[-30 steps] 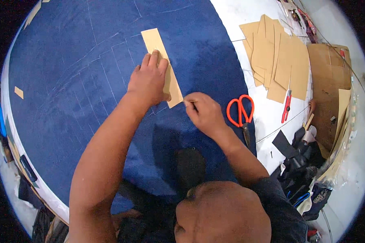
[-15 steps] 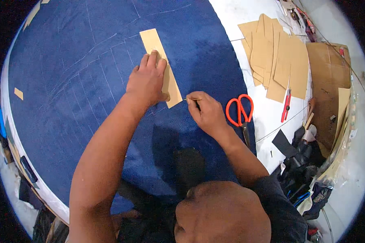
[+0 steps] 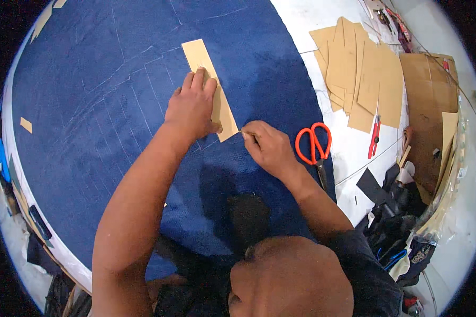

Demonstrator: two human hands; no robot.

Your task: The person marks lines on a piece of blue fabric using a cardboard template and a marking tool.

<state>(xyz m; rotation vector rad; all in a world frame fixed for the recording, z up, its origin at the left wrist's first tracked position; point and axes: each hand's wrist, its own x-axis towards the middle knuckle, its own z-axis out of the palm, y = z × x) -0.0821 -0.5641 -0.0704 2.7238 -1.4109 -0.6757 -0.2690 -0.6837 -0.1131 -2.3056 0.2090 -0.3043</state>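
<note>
A narrow tan cardboard strip (image 3: 225,112) lies slantwise on dark blue cloth (image 3: 269,79) marked with thin pale lines. My left hand (image 3: 191,105) presses it flat, fingers spread over its middle and the thumb near its lower edge. Beside the strip's lower right corner, my right hand (image 3: 267,148) pinches a thin pen-like marker, mostly hidden in the fingers; its tip is at the corner. To the right of that hand lie scissors (image 3: 313,145) with orange-red handles, on the cloth near its edge.
On the white table at right are a pile of tan card patterns (image 3: 346,74) and a red-handled cutter (image 3: 374,138). Black scraps (image 3: 391,198) are heaped below them, next to a brown cardboard sheet (image 3: 426,84). A small card piece (image 3: 26,124) lies at far left.
My right hand has shifted slightly down beside the strip's corner, its fingers more curled. My left hand and the strip stay nearly in place.
</note>
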